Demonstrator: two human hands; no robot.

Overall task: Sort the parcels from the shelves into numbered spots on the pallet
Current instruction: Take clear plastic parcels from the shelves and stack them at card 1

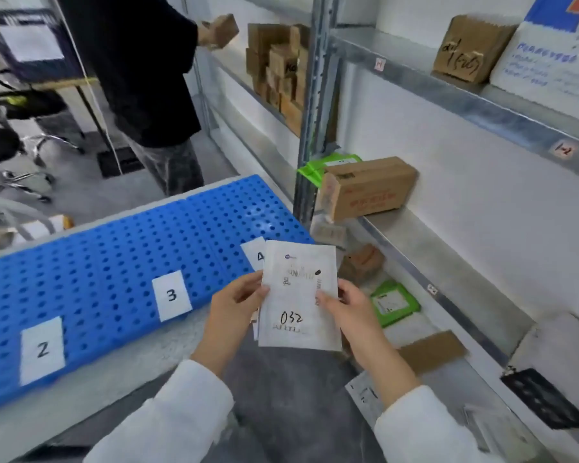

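Observation:
I hold a flat white parcel (298, 295) marked "032" upright in front of me. My left hand (236, 307) grips its left edge and my right hand (346, 307) pinches its right edge. Behind it lies the blue perforated pallet (114, 255) with white paper labels 2 (42, 349), 3 (172, 295) and 4 (256, 257); the parcel partly covers label 4. On the metal shelf to the right sit a brown cardboard box (368, 187), a green parcel (393, 302) and a flat brown parcel (432, 350).
A person in dark clothes (141, 78) stands beyond the pallet holding a small box (226, 28) at the far shelf of stacked boxes (278, 71). Office chairs (10, 128) stand at the left. A black mat (545, 399) lies on the lower shelf at the right.

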